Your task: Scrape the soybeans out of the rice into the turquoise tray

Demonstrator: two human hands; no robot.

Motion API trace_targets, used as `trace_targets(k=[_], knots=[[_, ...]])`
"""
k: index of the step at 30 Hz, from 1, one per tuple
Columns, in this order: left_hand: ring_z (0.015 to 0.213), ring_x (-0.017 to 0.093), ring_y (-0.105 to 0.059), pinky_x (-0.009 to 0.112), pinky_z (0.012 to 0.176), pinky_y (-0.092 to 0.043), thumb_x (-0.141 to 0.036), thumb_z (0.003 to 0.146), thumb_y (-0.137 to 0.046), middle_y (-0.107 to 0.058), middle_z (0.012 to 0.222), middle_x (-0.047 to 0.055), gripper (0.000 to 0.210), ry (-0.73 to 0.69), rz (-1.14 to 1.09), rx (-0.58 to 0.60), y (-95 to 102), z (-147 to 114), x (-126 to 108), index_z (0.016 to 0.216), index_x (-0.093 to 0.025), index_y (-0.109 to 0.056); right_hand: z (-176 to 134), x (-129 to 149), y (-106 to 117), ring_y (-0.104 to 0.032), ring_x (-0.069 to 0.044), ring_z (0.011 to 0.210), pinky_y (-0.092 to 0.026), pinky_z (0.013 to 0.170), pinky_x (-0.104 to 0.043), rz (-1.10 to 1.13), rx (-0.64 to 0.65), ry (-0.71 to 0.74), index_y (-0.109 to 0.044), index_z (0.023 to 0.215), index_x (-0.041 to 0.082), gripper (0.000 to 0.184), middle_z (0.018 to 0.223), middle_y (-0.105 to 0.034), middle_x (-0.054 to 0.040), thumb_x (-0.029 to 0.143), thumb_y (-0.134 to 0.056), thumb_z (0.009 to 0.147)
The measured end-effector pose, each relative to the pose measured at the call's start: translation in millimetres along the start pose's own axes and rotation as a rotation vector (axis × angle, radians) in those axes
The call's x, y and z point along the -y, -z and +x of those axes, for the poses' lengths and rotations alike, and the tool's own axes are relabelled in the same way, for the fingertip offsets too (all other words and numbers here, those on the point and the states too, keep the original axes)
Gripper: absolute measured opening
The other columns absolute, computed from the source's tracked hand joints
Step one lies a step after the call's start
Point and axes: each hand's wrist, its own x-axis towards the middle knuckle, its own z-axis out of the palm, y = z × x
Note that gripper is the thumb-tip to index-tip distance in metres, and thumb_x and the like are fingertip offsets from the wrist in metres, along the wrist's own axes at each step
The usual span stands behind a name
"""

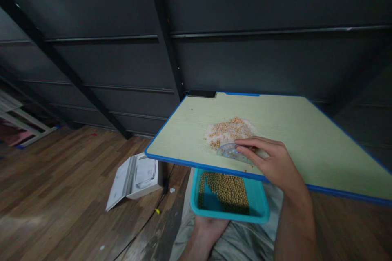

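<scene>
Right hand point(272, 158), in the head view, pinches a clear, curved plastic piece point(227, 151) beside loose white grains point(248, 127) and round tan beans point(235, 120) on a pale-green, blue-edged bench point(294, 122). The piece is probably light, stiff and slippery, best gripped by its edge. Left hand point(211, 225) lies under a rectangular turquoise plastic tray point(257, 195) of beans; its grip is hidden.

At four o'clock in your view, your right hand point(275, 161) is bare, with slender fingers point(260, 143), and your right forearm point(296, 222) is uncovered too. At six o'clock, your left hand point(211, 224) and left forearm point(195, 247) are likewise bare. Around five to six o'clock, you wear loose, creased greyish-green trousers point(245, 241).
</scene>
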Motion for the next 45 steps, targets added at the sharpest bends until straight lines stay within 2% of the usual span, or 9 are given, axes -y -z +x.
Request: trace_targets(k=[3, 6, 10, 16, 21, 28, 36, 40, 45], knots=[[0.131, 0.031, -0.056, 0.058, 0.114, -0.038, -0.035, 0.09, -0.049, -0.074, 0.127, 0.002, 0.038, -0.01, 0.02, -0.04, 3.7, -1, -2, 0.124, -0.035, -0.066, -3, -7, 7, -0.074, -0.023, 0.091, -0.058, 0.081, -0.039, -0.031, -0.045, -0.034, -0.078, 0.098, 0.029, 0.014, 0.1, -0.079, -0.0016, 0.026, -0.068, 0.088], [0.132, 0.032, -0.056, 0.058, 0.115, -0.036, -0.036, 0.089, -0.051, -0.074, 0.126, 0.003, 0.037, -0.011, 0.031, -0.046, 2.2, -1, -4, 0.122, -0.032, -0.068, -4, -9, 8, -0.074, -0.022, 0.091, -0.058, 0.081, -0.037, -0.017, -0.024, -0.064, -0.078, 0.097, 0.029, 0.014, 0.1, -0.079, -0.0012, 0.025, -0.069, 0.088], [0.135, 0.032, -0.053, 0.058, 0.116, -0.035, -0.044, 0.09, -0.049, -0.078, 0.117, 0.007, 0.039, -0.005, 0.013, 0.001, -3.1, -1, -4, 0.118, -0.028, -0.071, -3, -6, 5, -0.073, -0.021, 0.091, -0.057, 0.083, -0.036, 0.024, 0.052, -0.072, -0.078, 0.097, 0.029, 0.014, 0.099, -0.079, 0.0001, 0.024, -0.069, 0.089], [0.14, 0.028, -0.047, 0.052, 0.118, -0.033, -0.045, 0.091, -0.049, -0.07, 0.133, 0.005, 0.042, 0.01, -0.014, 0.086, -12.4, 1, -3, 0.126, -0.029, -0.065, -5, -2, 3, -0.073, -0.018, 0.089, -0.056, 0.083, -0.033, 0.069, 0.131, -0.044, -0.078, 0.098, 0.031, 0.014, 0.099, -0.079, 0.0031, 0.023, -0.071, 0.088], [0.137, 0.028, -0.051, 0.051, 0.12, -0.031, -0.043, 0.092, -0.047, -0.072, 0.131, 0.004, 0.039, -0.008, 0.005, 0.109, -14.6, 4, -2, 0.121, -0.029, -0.069, -4, -2, 1, -0.073, -0.017, 0.09, -0.055, 0.084, -0.032, 0.046, 0.168, -0.009, -0.078, 0.098, 0.032, 0.014, 0.098, -0.08, 0.0052, 0.024, -0.071, 0.088], [0.136, 0.028, -0.052, 0.054, 0.116, -0.036, -0.041, 0.091, -0.048, -0.071, 0.132, 0.005, 0.037, -0.02, 0.003, 0.065, 0.9, 4, 0, 0.117, -0.029, -0.071, 2, -4, -5, -0.072, -0.017, 0.091, -0.054, 0.085, -0.032, 0.005, 0.082, -0.013, -0.077, 0.1, 0.028, 0.014, 0.099, -0.079, 0.0027, 0.022, -0.069, 0.09], [0.131, 0.031, -0.057, 0.055, 0.114, -0.038, -0.045, 0.087, -0.051, -0.078, 0.116, 0.007, 0.036, 0.003, 0.013, 0.058, 8.6, 4, 0, 0.104, -0.026, -0.077, 8, -9, -20, -0.072, -0.019, 0.092, -0.052, 0.087, -0.035, -0.087, -0.055, -0.002, -0.077, 0.1, 0.026, 0.014, 0.102, -0.079, 0.0, 0.022, -0.066, 0.091], [0.132, 0.028, -0.055, 0.053, 0.113, -0.038, -0.039, 0.09, -0.048, -0.077, 0.119, 0.005, 0.034, 0.007, -0.021, 0.061, 13.5, 4, 0, 0.108, -0.029, -0.075, 8, -11, -21, -0.072, -0.021, 0.091, -0.053, 0.082, -0.036, -0.116, -0.091, -0.046, -0.077, 0.1, 0.026, 0.015, 0.103, -0.079, -0.0009, 0.024, -0.066, 0.091], [0.128, 0.028, -0.059, 0.054, 0.111, -0.04, -0.032, 0.09, -0.047, -0.077, 0.12, 0.006, 0.035, -0.004, -0.007, 0.04, 11.8, 3, 0, 0.114, -0.03, -0.073, 7, -6, -17, -0.072, -0.019, 0.089, -0.054, 0.078, -0.034, -0.042, -0.129, -0.03, -0.077, 0.1, 0.025, 0.014, 0.101, -0.079, -0.0015, 0.024, -0.066, 0.091]])
